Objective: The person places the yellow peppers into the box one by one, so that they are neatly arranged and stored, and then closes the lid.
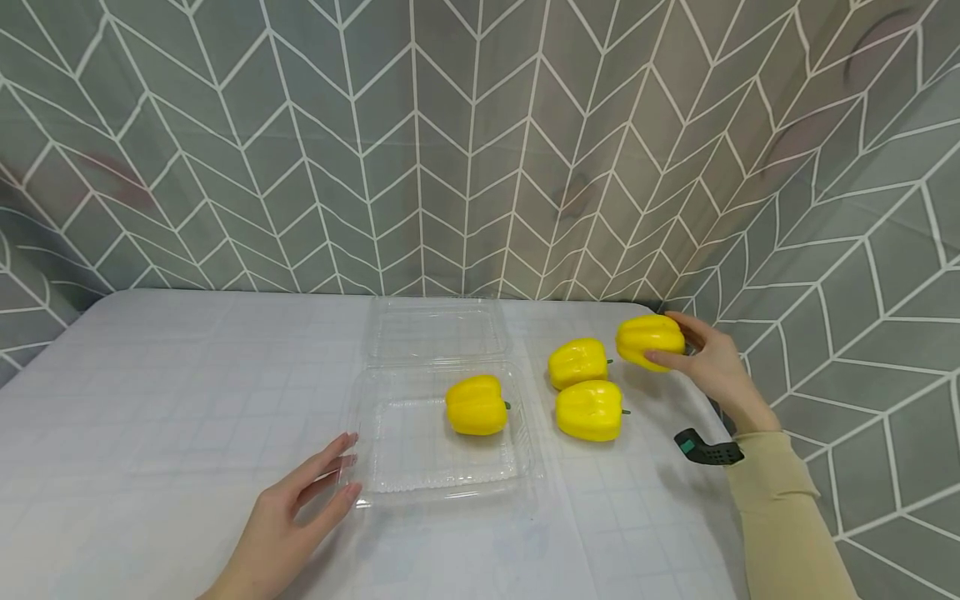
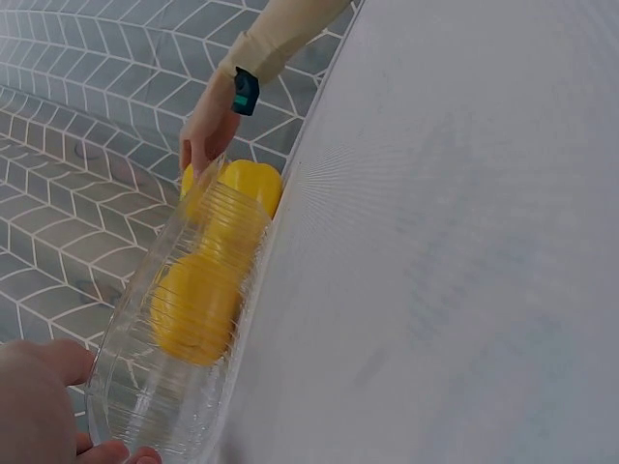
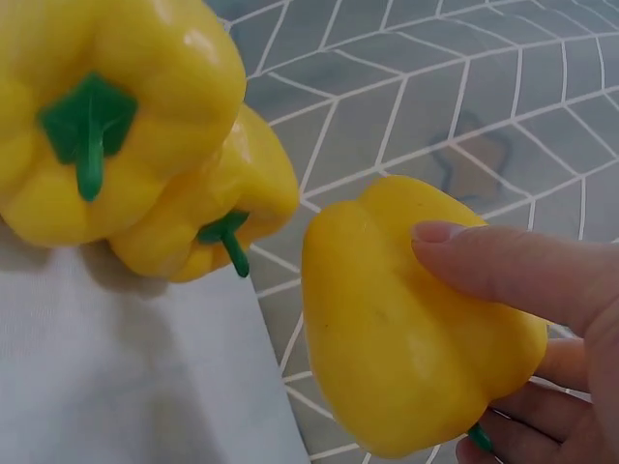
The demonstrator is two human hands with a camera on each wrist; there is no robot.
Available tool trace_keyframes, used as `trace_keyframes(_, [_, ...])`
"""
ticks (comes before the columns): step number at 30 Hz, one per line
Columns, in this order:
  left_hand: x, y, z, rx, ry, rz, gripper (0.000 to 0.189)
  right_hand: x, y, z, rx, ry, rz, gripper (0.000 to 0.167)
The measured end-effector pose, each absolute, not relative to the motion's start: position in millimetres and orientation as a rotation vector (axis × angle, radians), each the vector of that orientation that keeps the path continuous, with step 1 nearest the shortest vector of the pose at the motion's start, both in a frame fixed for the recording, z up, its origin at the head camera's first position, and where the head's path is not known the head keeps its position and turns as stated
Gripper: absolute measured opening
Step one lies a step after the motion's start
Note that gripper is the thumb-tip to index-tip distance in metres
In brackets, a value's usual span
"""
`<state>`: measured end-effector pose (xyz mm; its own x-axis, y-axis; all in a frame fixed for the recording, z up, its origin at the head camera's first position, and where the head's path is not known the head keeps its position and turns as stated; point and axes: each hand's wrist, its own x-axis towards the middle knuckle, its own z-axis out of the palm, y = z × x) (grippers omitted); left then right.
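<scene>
My right hand (image 1: 712, 367) grips a yellow bell pepper (image 1: 649, 340) above the far right of the table. In the right wrist view the thumb (image 3: 503, 266) lies across this pepper (image 3: 411, 329), with its green stem toward the palm. Two more yellow bell peppers, one farther back (image 1: 577, 363) and one nearer (image 1: 590, 411), lie side by side to the left of that hand. Another yellow pepper (image 1: 477, 406) sits in the right half of a clear plastic container (image 1: 442, 497). My left hand (image 1: 288, 512) touches the container's left wall with loosely extended fingers.
The container's clear lid (image 1: 438, 329) lies folded back behind it. A white cloth covers the table (image 1: 187, 400). A grey curtain with white lines (image 1: 450, 150) hangs along the back and right sides, close to the right hand. A dark band (image 1: 708, 450) is on the right wrist.
</scene>
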<state>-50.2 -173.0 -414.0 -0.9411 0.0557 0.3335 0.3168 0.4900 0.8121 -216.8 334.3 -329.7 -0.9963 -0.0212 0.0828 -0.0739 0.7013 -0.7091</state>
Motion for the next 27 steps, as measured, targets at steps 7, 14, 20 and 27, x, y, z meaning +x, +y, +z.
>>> trace_keyframes(7, [-50.7,-173.2,-415.3,-0.332,-2.463,-1.423,0.057,-212.5,320.9,-319.5,0.097,-2.824,1.143,0.093])
trace_keyframes(14, [-50.1,-172.9,-415.1,-0.32,-2.478,-1.411,0.056,-205.7,304.4,-312.4,0.155,-2.813,1.119,0.092])
trace_keyframes(20, [-50.2,-173.5,-414.9,-0.307,-2.493,-1.413,0.056,-199.4,288.7,-305.1,0.223,-2.808,1.098,0.089])
trace_keyframes(27, [-50.5,-174.0,-414.5,-0.311,-2.497,-1.422,0.056,-193.7,273.0,-301.3,0.284,-2.794,1.083,0.083])
